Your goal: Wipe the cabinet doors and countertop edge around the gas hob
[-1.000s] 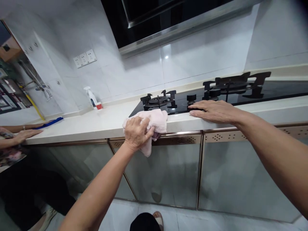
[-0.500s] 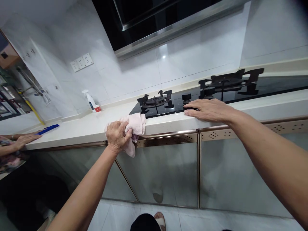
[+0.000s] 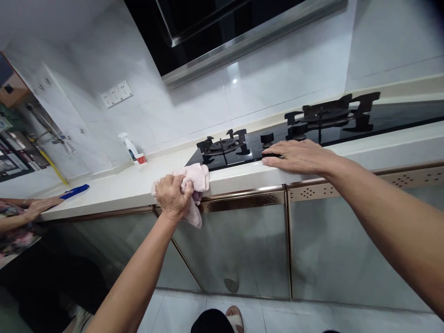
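Note:
A bunched pale pink cloth [image 3: 197,178] is gripped in my left hand [image 3: 172,196], at the front edge of the white countertop [image 3: 236,181]. One end of it hangs down over the cabinet's top trim. My right hand [image 3: 300,156] lies with fingers stretched out at the front edge of the black gas hob [image 3: 232,161], near its control knobs [image 3: 267,139]. It holds nothing that I can see. The cloth lies just in front of the hob's left corner.
A co-worker's hands [image 3: 40,207] press a blue cloth [image 3: 74,191] on the counter at far left. A spray bottle [image 3: 128,145] and a red cup [image 3: 140,159] stand by the wall. The range hood [image 3: 208,37] overhangs the hob. Glass-fronted cabinets [image 3: 239,249] are below.
My left hand and the cloth have shifted very slightly to the right along the counter edge. The co-worker's blue cloth sits a little further right. My right hand stays put.

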{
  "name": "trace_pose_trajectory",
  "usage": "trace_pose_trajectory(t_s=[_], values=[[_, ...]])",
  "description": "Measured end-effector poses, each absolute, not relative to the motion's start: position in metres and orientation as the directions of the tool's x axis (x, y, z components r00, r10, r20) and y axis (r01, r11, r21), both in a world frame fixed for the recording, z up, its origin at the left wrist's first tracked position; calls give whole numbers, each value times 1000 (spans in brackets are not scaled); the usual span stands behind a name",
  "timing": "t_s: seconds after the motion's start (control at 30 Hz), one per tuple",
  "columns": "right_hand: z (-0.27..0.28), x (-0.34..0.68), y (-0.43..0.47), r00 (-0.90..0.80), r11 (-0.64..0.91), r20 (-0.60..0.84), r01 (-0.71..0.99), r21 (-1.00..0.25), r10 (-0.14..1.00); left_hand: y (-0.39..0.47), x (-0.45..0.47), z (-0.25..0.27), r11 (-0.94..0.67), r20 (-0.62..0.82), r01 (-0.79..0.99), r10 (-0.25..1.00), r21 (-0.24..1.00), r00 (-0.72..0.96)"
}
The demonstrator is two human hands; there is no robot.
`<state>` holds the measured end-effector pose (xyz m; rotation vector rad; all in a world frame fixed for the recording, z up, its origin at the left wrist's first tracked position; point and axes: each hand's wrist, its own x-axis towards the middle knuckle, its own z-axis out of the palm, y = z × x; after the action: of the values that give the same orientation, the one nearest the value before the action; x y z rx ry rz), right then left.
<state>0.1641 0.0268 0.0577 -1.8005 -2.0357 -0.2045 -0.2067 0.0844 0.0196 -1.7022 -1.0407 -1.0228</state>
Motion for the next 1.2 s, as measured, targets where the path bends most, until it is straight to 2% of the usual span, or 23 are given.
trace_pose_trajectory(t_s=[0.17,0.53,0.67,0.77,0.87,1.03,1.2], values=[[58,164,28,-71,140,395,979,-148,916,77,-176,15,-312,932,926,218,-214,289],[56,168,37,-44,90,365,990,-109,930,52,-72,6,-485,932,847,154,-219,329],[55,171,37,-57,99,362,990,-99,930,51,-66,8,-510,899,806,131,-300,418],[55,173,37,-76,121,361,987,-102,930,56,-87,12,-512,849,750,74,-418,524],[54,174,36,-82,131,357,985,-115,930,66,-128,15,-489,831,743,65,-456,552],[52,179,38,-110,176,383,974,-141,917,90,-232,18,-366,856,821,106,-439,505],[51,178,37,-103,172,401,975,-140,910,110,-325,21,-223,879,916,277,-334,388]])
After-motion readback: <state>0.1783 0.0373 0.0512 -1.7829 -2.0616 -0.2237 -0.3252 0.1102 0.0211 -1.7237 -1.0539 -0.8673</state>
